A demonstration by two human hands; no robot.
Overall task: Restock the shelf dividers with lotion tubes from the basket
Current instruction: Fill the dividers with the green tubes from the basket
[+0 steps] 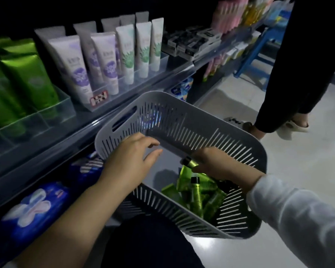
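Dim shop shelf (66,132) fitted with clear dividers (64,105), a grey slotted basket (201,130) seen just below it.
One green lotion tube (190,163) is gripped by the right hand (215,165) inside the basket, above the other green tubes (197,198) heaped there; the left hand (130,157) is spread, fingers relaxed, over the rim.

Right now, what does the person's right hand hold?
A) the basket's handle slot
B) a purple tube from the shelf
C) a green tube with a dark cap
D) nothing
C: the right hand grips a green tube with a dark cap, just above the other green tubes lying in the grey basket.
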